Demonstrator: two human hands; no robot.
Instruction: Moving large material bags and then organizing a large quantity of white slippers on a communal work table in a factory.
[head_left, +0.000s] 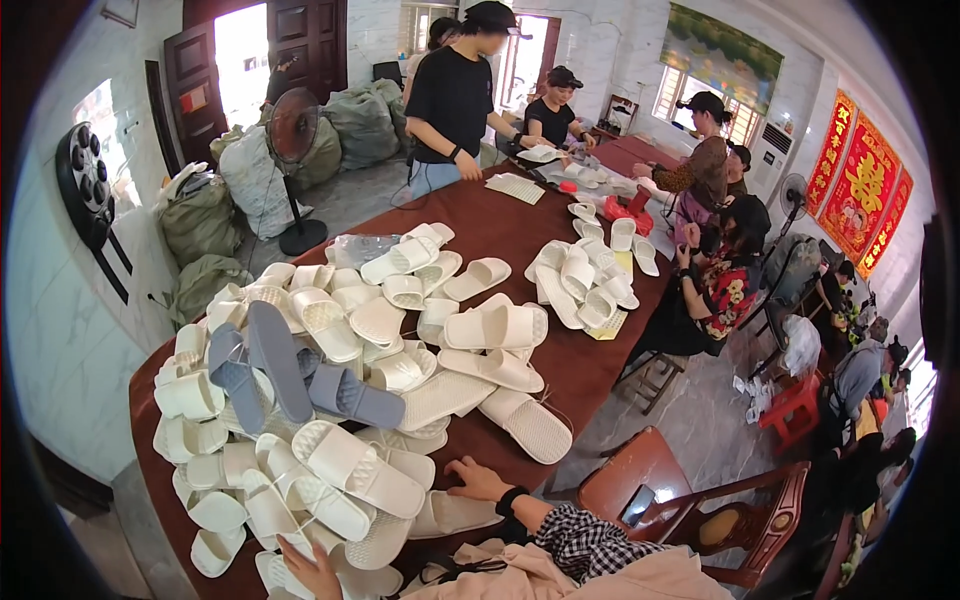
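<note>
My left hand [314, 573] is at the near edge of a big pile of cream slippers, its fingers stretched out against the slippers there; part of it is cut off by the frame's lower edge. My right hand [478, 480], with a black band at the wrist, reaches over the table's near side. Its fingers are spread and slightly bent, just above a cream slipper [452, 513] lying at the pile's right edge. Quilted cream slippers [360, 470] lie heaped between and beyond both hands. Grey-blue slippers [280, 360] rest on top of the pile.
The slippers cover a table with a dark red cloth [590, 385]; a smaller slipper heap [585, 280] lies farther right. Several people work at the far end. A wooden chair [735, 520] holding a phone [638, 505] stands to my right. Sacks [255, 175] and a fan [293, 130] stand left.
</note>
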